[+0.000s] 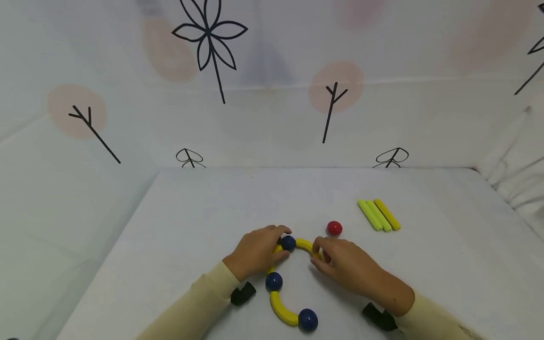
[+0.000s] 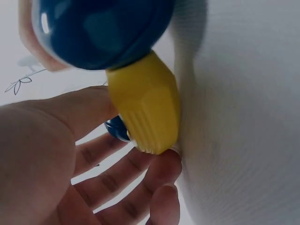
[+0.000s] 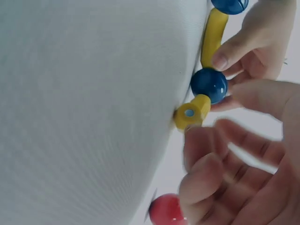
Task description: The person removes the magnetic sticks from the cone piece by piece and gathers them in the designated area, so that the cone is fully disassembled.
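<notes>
On the white table lies a curving chain of yellow curved rods and blue balls. My left hand [image 1: 259,250] holds the chain at its far blue ball [image 1: 288,243], thumb on the near side and forefinger beyond. In the right wrist view, the left thumb lies against a yellow curved rod [image 3: 214,37]. My right hand [image 1: 350,267] is at the free end of another yellow curved rod [image 1: 304,244], its fingers loosely bent. That rod's round end [image 3: 188,113] shows a silvery spot, with a fingertip beside it. Whether the fingertip touches is unclear.
A red ball [image 1: 334,228] lies just beyond my right hand. Farther right, two lime-green sticks [image 1: 370,215] and a yellow stick [image 1: 387,214] lie side by side. Nearer me, the chain continues through a blue ball [image 1: 274,282] and curved rod [image 1: 281,309] to an end ball [image 1: 308,320].
</notes>
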The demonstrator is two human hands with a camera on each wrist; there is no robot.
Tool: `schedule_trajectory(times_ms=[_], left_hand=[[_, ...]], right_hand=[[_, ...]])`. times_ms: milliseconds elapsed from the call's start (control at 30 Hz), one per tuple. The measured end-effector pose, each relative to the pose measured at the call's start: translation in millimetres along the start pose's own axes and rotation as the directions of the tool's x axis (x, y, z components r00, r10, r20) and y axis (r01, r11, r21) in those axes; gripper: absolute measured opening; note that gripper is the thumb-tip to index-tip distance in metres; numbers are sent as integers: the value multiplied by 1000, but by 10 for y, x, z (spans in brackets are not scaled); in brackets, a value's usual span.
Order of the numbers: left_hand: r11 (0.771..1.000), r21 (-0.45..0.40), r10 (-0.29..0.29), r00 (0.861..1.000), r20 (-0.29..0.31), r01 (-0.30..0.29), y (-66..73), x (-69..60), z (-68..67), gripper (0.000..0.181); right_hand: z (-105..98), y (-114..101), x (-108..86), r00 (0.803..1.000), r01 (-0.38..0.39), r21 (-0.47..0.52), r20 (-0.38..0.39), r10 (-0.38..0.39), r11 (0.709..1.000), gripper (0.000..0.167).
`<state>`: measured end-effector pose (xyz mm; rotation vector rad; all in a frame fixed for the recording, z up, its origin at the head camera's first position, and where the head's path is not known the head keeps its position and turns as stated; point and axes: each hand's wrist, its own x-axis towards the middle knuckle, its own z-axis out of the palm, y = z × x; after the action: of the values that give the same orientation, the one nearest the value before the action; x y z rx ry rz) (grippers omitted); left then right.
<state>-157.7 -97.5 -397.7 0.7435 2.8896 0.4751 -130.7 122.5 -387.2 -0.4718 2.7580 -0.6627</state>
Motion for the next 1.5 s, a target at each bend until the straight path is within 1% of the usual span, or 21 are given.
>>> schedule_trajectory(times_ms=[33, 100, 200, 267, 367, 467, 567, 667, 767, 867, 1000, 1133, 1233, 1333, 1500], left_hand=[[1000, -1, 6, 1000, 1, -6, 10, 2, -4, 48], [1000, 1, 16, 1000, 0, -16, 23, 11, -10, 47], [1000, 1, 21, 1000, 5, -21, 33, 29, -10, 46], [1000, -2, 21, 1000, 7, -21, 33, 32, -6, 45], [1000, -3, 19, 1000, 9, -19, 27, 23, 10, 42], [1000, 4, 20, 1000, 3, -20, 26, 9, 19, 41], [1000, 4, 4, 1000, 2, -4, 21, -2, 15, 41], [1000, 1, -16, 1000, 1, 16, 15, -11, 5, 41], [1000, 6, -18, 1000, -17, 19, 11, -12, -5, 41], [1000, 10, -10, 999, -35, 10, 5, -1, -7, 41], [1000, -6, -11, 999, -34, 11, -6, 11, -8, 42], [1000, -10, -19, 999, -35, 19, -1, -2, -5, 41], [1000, -7, -16, 999, -32, 16, -9, -21, -2, 41], [1000, -3, 2, 1000, -23, -2, -14, -26, 2, 42], [999, -2, 37, 999, -35, -37, -22, -6, 7, 43]], right_hand=[[-4, 12, 12, 1000, -26, -1, -15, 26, 1000, 23], [-12, 36, 38, 998, -64, 11, -10, 64, 998, 35], [-12, 78, 64, 997, -77, 26, 24, 76, 997, 43], [-4, 96, 81, 995, -84, 32, 50, 82, 996, 41], [16, 114, 91, 994, -86, 30, 71, 84, 996, 34], [22, 122, 86, 993, -89, 25, 75, 87, 996, 25], [15, 128, 86, 994, -88, 22, 73, 86, 996, 20], [-9, 140, 78, 993, -85, 10, 84, 84, 996, 19], [-74, 181, 43, 993, -72, -27, 97, 74, 997, 19], [-178, 261, -4, 990, -78, -65, 109, 85, 995, 19], [-336, 408, -66, 986, -90, -86, 136, 101, 992, 20], [-436, 598, -151, 982, -85, -100, 159, 100, 991, 20], [-473, 721, -208, 978, -85, -98, 181, 102, 992, 19], [-482, 816, -255, 974, -98, -76, 198, 111, 992, 18], [-495, 919, -283, 974, -100, -68, 195, 112, 993, 19]])
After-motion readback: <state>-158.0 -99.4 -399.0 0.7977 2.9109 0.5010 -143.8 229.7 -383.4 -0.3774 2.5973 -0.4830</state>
